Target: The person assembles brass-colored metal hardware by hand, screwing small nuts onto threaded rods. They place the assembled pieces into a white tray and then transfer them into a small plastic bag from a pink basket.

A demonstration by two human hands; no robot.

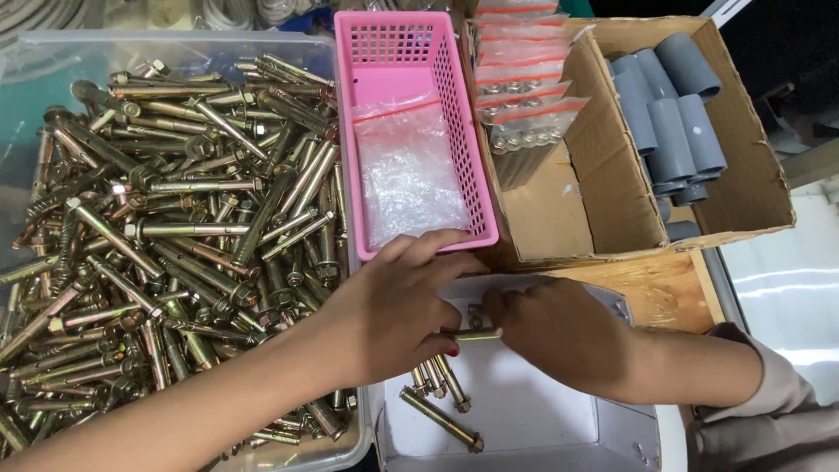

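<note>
Both forearms reach in from the bottom edge, and the left hand [393, 306] and right hand [559, 336] meet over a white tray [524, 411], each pinching one end of a brass-coloured anchor bolt [476, 334] held level between them; the left fingers [441, 336] are curled narrow on its left end, the right fingers [502, 310] closed round its right end. Just below the held bolt, a few loose bolts [441, 398] lie on the tray floor. Left of the hands, a clear plastic bin [52, 52] is heaped with a pile of anchor bolts [175, 227], and the left forearm crosses over its near corner. Directly beyond the hands stands a pink basket [398, 52] holding empty clear bags [411, 175]. Right of it, a cardboard box [612, 175] carries filled red-striped bags [524, 96] in one compartment and grey pipe fittings [673, 122] in the other.
</note>
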